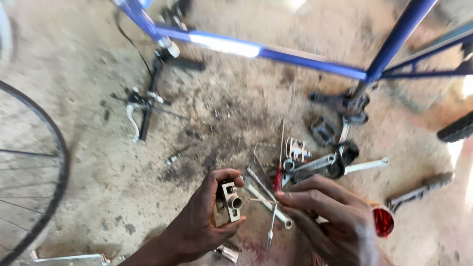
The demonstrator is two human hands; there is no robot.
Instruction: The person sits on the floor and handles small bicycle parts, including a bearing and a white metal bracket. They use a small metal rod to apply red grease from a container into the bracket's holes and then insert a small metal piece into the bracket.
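The left hand [204, 216] holds a small metal bracket with a short cylindrical barrel [230, 201] upright, thumb below and fingers curled over its top and back, so the grip is closed but leaves the barrel's open end facing the other hand. The right hand [330, 216] is pinched shut — fingertips [282, 196] pressed on a thin straw-coloured sliver or wire [260, 200] that points toward the barrel and stops just short of it. To do this well, it seems best to keep the bracket still and square against the palm, sight along the barrel's bore, and bring the sliver in straight rather than at a slant, since so fine a piece would likely bend or slip if pushed off-axis. Below and beyond the hands, on the stained concrete floor [148, 167], lie a red-handled screwdriver [279, 172], crank arms [320, 162] and a pedal [322, 130], near enough to reach; a blue bicycle frame [276, 51] crosses above — clear of the work.
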